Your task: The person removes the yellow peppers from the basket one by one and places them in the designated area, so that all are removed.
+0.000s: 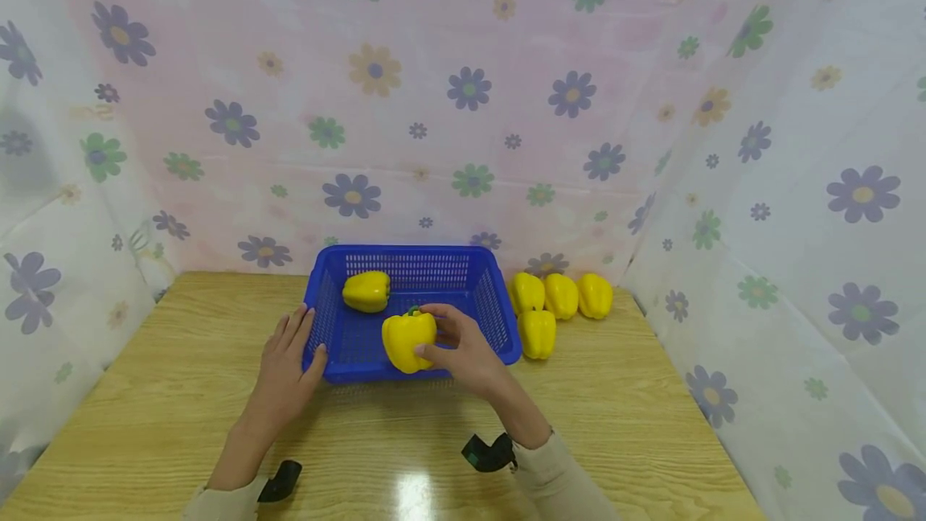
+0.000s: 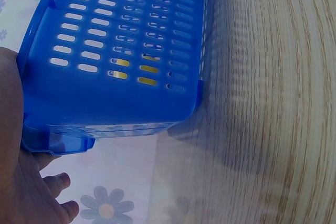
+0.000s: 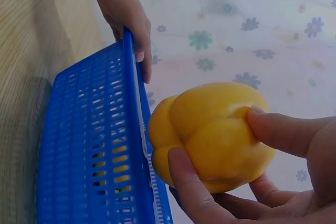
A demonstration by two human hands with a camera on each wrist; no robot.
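Observation:
A yellow bell pepper [image 1: 407, 342] with a green stem is in my right hand [image 1: 463, 348], fingers and thumb on its sides. It is over the front part of the blue plastic basket [image 1: 412, 376]; the right wrist view shows the lobed underside of this pepper [image 3: 215, 135]. My left hand [image 1: 285, 372] rests on the basket's left rim near the front corner, fingers fairly straight and thumb spread toward the front. Another yellow bell pepper [image 1: 366, 292] lies on its side inside the basket, at the back left.
Several yellow bell peppers [image 1: 560, 296] stand close together on the wooden table [image 1: 615, 424], right of the basket. Flower-patterned cloth [image 1: 419, 103] hangs behind the table and along both sides. Each wrist carries a black device [image 1: 488, 453].

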